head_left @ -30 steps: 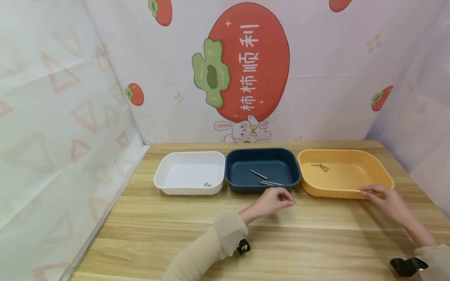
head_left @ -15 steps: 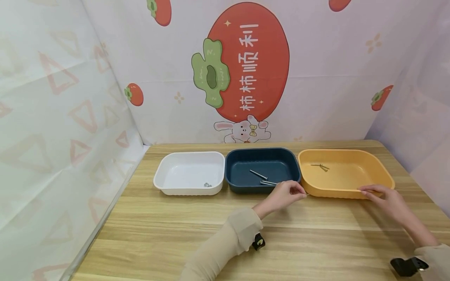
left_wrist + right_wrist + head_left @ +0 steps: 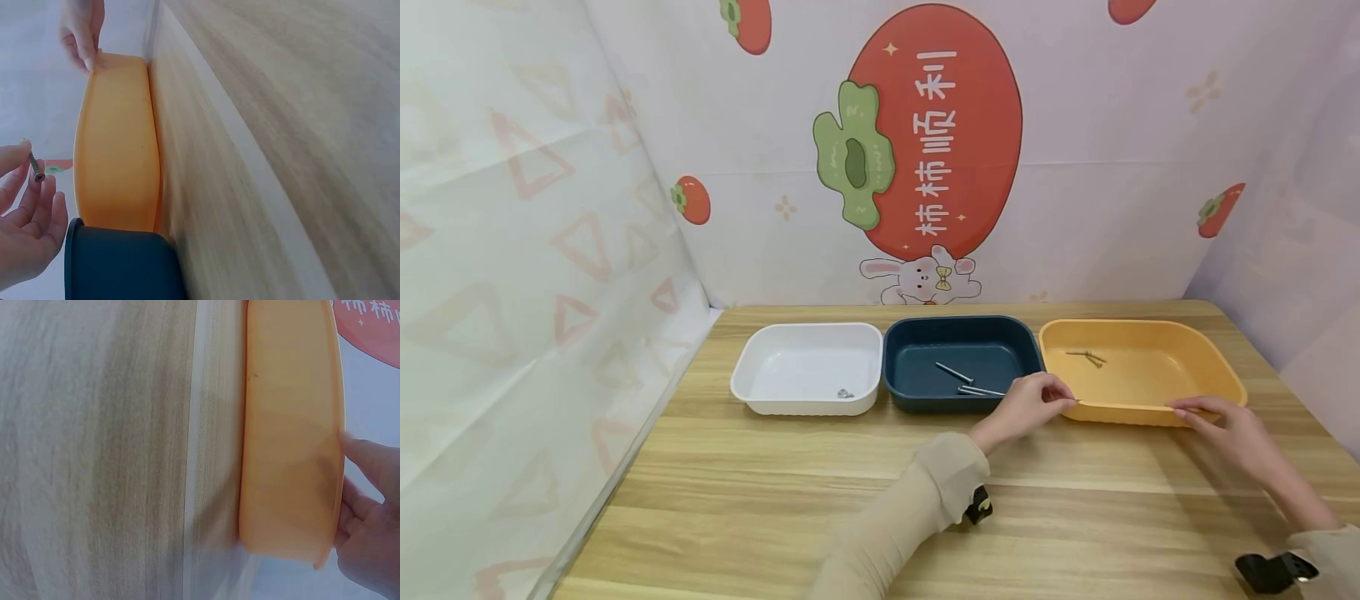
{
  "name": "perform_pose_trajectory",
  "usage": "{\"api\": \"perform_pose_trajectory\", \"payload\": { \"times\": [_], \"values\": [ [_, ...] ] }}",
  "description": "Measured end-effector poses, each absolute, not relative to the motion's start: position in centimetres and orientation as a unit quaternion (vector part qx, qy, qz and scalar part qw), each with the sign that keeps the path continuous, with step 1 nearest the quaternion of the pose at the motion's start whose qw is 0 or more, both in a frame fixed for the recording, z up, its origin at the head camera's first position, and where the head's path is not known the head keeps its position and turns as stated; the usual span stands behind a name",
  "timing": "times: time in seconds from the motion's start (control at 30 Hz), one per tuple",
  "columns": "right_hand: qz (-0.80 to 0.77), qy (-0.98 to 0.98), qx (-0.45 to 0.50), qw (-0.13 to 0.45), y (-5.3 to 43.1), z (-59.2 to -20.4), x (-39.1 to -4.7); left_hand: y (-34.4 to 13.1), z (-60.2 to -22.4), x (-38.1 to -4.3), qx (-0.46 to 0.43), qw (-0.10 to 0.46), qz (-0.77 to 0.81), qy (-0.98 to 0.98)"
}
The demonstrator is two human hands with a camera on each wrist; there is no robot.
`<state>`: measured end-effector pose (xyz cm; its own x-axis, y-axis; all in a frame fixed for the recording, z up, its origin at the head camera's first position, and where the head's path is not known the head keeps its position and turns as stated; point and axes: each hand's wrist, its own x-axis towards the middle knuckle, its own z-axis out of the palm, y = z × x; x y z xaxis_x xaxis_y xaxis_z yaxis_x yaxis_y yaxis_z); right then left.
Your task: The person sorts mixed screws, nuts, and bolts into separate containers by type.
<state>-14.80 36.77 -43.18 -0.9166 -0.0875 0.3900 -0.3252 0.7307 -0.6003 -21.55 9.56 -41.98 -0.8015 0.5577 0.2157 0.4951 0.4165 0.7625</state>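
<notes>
My left hand [image 3: 1030, 404] pinches a small brass-coloured screw [image 3: 37, 167] between thumb and fingers, right by the near left corner of the yellow tray [image 3: 1138, 411]. In the left wrist view, the screw's cross-slotted head points away from the fingertips. At the tray's near right side, my right hand [image 3: 1228, 429] holds the rim, its thumb on the wall and the other fingers over the edge. Several similar screws [image 3: 1090, 357] lie inside that tray toward its left. Part of the dark blue tray [image 3: 917, 403] is hidden behind my left hand.
The dark blue tray stands between the yellow one and a white tray [image 3: 805, 408]. Several long silver bolts [image 3: 953, 372] lie in the blue tray, and small shiny metal pieces [image 3: 845, 393] in the white one. All stand on a wooden table [image 3: 760, 492] before a printed backdrop [image 3: 1097, 217].
My left hand has moved right and away from me, from in front of the blue tray to the yellow tray's rim, carrying the screw. The right hand keeps its place.
</notes>
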Motion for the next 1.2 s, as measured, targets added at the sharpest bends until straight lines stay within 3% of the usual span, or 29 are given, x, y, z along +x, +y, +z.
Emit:
{"api": "perform_pose_trajectory", "payload": {
  "times": [0.87, 1.2],
  "values": [
    [0.352, -0.910, 0.129, 0.178, 36.6, -43.2, -14.8, 12.8, -42.0, -23.0, 0.267, 0.002, 0.463, 0.845],
    [0.347, -0.915, 0.117, 0.173, 36.7, -43.1, -14.8, 12.0, -42.2, -22.5, 0.275, 0.000, 0.479, 0.834]
  ]
}}
